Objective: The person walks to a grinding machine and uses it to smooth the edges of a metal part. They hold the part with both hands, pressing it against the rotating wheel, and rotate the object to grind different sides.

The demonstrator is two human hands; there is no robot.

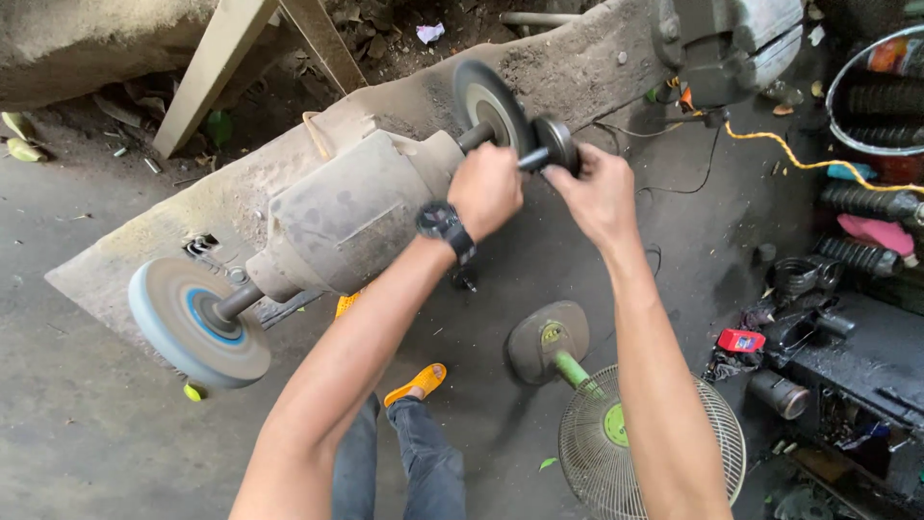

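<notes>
Head view looks down on a double-ended bench grinder (346,217) on a dusty desk (577,72): both hands work at its far shaft end, the left hand (484,191) closed round the shaft beside the grey grinding disc (489,101), the right hand (599,193) pinching a round flange (556,144); seemingly mounting or unmounting, needing a steady counter-hold. Count: two hands, one grinder, two wheels counting the blue-centred one (197,323), one floor fan (650,448)
</notes>
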